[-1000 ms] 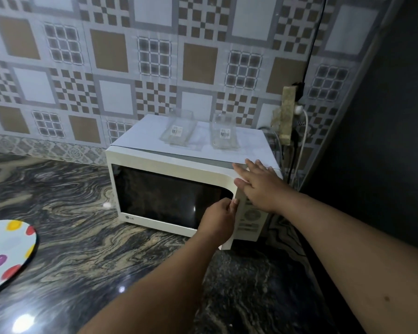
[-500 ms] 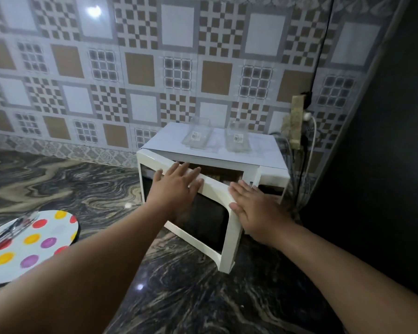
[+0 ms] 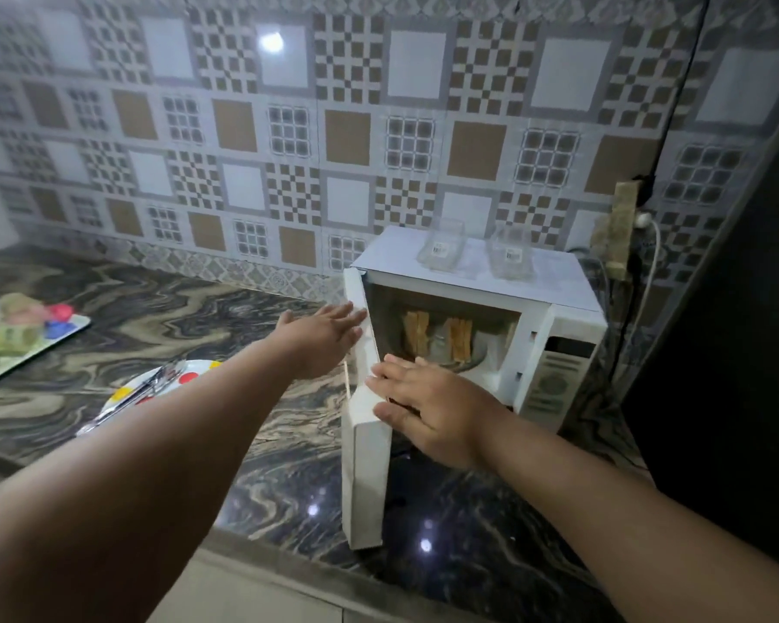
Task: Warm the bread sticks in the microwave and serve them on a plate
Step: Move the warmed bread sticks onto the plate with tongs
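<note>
White microwave door open, both hands flat-fingered against it, gripping nothing; labels unreadable

Dim, soft, wide-angle edge distortion

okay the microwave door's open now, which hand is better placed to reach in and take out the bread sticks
Probably the right hand: it rests on the door edge directly before the open cavity, with the bread sticks just beyond it. The left hand lies flat on the door's outer side, the door between it and the cavity.

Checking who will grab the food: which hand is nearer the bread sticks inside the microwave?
Right. The right hand rests on the door edge just before the bread sticks; the left hand is beyond the door.
</note>
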